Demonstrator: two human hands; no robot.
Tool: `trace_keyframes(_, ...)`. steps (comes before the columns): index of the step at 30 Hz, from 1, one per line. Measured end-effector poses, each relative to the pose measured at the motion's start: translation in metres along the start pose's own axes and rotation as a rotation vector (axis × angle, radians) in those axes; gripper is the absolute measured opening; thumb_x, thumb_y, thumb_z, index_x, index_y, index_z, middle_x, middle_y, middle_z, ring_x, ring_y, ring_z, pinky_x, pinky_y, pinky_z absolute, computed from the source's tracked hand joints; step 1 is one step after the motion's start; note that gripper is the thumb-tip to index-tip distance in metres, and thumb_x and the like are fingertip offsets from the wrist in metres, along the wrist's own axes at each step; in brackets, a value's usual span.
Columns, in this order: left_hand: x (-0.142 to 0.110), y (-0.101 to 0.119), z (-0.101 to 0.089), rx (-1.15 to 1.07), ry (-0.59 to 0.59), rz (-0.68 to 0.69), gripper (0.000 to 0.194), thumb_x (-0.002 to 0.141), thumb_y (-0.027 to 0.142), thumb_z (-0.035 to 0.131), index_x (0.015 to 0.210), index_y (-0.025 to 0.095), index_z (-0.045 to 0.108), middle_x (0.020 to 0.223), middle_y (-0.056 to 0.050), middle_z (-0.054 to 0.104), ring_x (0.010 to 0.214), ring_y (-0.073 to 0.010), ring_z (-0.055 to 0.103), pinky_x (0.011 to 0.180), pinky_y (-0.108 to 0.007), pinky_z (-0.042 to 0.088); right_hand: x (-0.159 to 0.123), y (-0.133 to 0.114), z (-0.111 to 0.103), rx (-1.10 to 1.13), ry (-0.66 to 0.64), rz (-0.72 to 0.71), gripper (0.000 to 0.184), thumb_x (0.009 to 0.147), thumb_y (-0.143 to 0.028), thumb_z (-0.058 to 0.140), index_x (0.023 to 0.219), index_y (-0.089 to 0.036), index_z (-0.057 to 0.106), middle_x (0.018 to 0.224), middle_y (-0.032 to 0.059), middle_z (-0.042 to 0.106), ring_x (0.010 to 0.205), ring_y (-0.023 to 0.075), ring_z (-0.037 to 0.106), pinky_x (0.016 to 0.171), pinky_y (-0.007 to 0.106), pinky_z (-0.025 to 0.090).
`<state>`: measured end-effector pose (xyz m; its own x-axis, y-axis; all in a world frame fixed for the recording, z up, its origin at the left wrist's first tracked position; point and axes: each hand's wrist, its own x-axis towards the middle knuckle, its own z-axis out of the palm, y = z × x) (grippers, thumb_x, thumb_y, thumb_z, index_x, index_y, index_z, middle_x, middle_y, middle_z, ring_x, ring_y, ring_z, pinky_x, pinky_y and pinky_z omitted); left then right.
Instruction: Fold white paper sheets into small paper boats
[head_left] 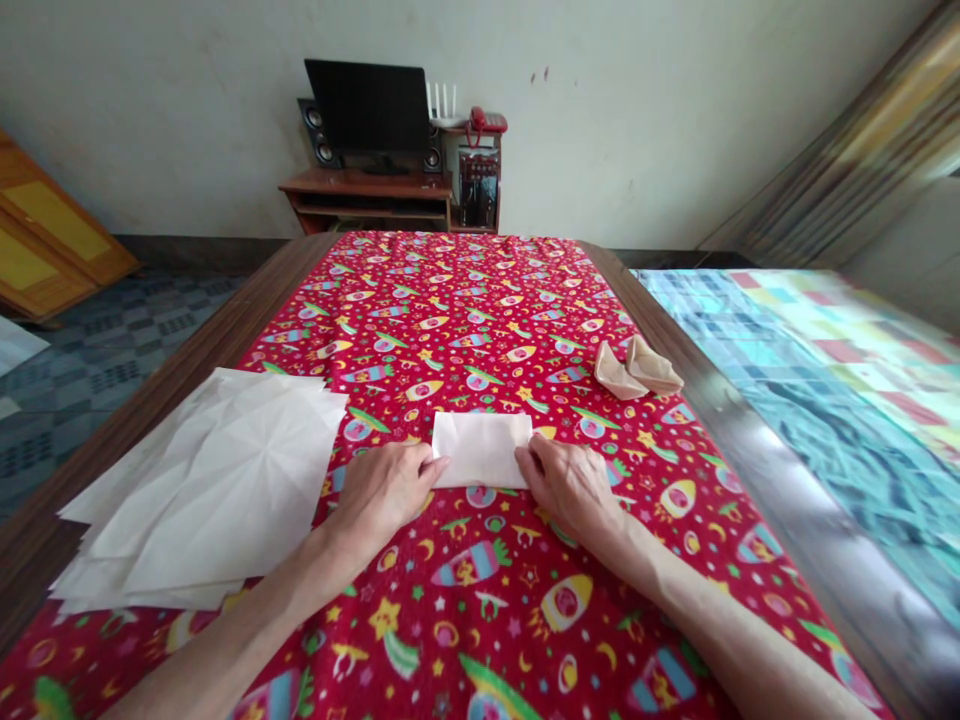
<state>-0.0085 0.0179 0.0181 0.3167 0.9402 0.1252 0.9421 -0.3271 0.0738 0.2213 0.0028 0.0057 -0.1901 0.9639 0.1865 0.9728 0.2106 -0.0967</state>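
In the middle of the red patterned cloth lies a small white folded sheet of paper (482, 450), wider than it is deep. My left hand (390, 477) pinches its left edge, thumb on top. At the right edge, my right hand (571, 480) grips the paper with its fingers curled in. To the left of my left hand is a loose stack of creased white paper sheets (225, 480), the top one showing fold lines that meet at a point. Two folded cream-coloured paper shapes (622, 372) sit together beyond my right hand.
The red cloth (480, 300) covers a dark wooden table (274, 285). A bed with a blue checked cover (795, 400) adjoins on the right. At the far wall stand a monitor (367, 110), speakers and a red telephone (484, 122). A yellow cabinet (60, 220) is at left.
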Motion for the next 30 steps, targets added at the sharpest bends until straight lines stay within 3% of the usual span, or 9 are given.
trace_keyframes(4,0.000,0.001,-0.001,0.024,0.006,0.008,0.026,0.087,0.038,0.055,0.070,0.021,0.064,0.066,-0.004,0.066,0.057,-0.0209,0.061,0.049,-0.028,0.035,0.003,0.001,0.002,-0.026,-0.018,-0.004,0.031,0.095,-0.035,0.040,0.074,-0.018,0.056,0.064,0.0023,0.066,0.055,0.0134,0.058,0.052,0.029,0.015)
trace_keyframes(6,0.000,0.002,-0.001,0.017,0.098,0.016,0.019,0.085,0.034,0.058,0.094,0.018,0.065,0.084,-0.008,0.067,0.074,-0.0254,0.064,0.062,-0.033,0.046,0.004,0.001,0.002,-0.032,-0.026,0.000,0.031,0.095,-0.035,0.040,0.074,-0.018,0.056,0.064,0.0024,0.066,0.055,0.0135,0.058,0.052,0.029,0.015)
trace_keyframes(7,0.000,0.004,-0.002,0.003,0.157,0.045,0.027,0.085,0.030,0.059,0.108,0.016,0.061,0.097,-0.011,0.066,0.086,-0.0275,0.064,0.072,-0.037,0.049,0.004,0.000,0.001,-0.034,-0.029,0.003,0.032,0.095,-0.035,0.040,0.073,-0.018,0.056,0.063,0.0024,0.066,0.055,0.0135,0.058,0.052,0.029,0.015)
trace_keyframes(10,0.002,0.012,0.001,-0.094,0.210,0.276,0.043,0.089,0.014,0.047,0.131,0.018,0.047,0.129,-0.011,0.055,0.117,-0.0263,0.052,0.100,-0.044,0.042,0.004,0.000,0.000,-0.028,-0.030,0.000,0.032,0.095,-0.035,0.040,0.073,-0.018,0.056,0.063,0.0021,0.065,0.055,0.0133,0.058,0.053,0.029,0.016)
trace_keyframes(13,0.001,0.023,0.008,-0.204,0.119,0.480,0.041,0.092,0.008,0.035,0.129,0.016,0.050,0.133,-0.007,0.055,0.127,-0.0195,0.046,0.109,-0.039,0.036,0.004,0.000,0.001,-0.019,-0.017,-0.013,0.033,0.095,-0.035,0.039,0.073,-0.018,0.056,0.062,0.0020,0.064,0.054,0.0129,0.057,0.053,0.029,0.016)
trace_keyframes(19,-0.009,0.035,0.018,-0.233,0.097,0.463,0.042,0.097,0.030,0.038,0.137,0.018,0.042,0.142,-0.008,0.046,0.136,-0.0239,0.035,0.110,-0.045,0.035,0.004,0.002,0.004,-0.014,0.013,-0.014,0.035,0.096,-0.036,0.037,0.072,-0.018,0.056,0.060,0.0024,0.063,0.051,0.0126,0.055,0.052,0.028,0.015)
trace_keyframes(30,-0.011,0.035,0.018,-0.165,0.066,0.488,0.044,0.097,0.031,0.036,0.139,0.017,0.039,0.145,-0.007,0.042,0.138,-0.0248,0.029,0.113,-0.047,0.029,0.004,0.002,0.006,-0.023,0.014,-0.009,0.035,0.095,-0.036,0.037,0.071,-0.019,0.056,0.060,0.0025,0.063,0.051,0.0130,0.055,0.052,0.029,0.014)
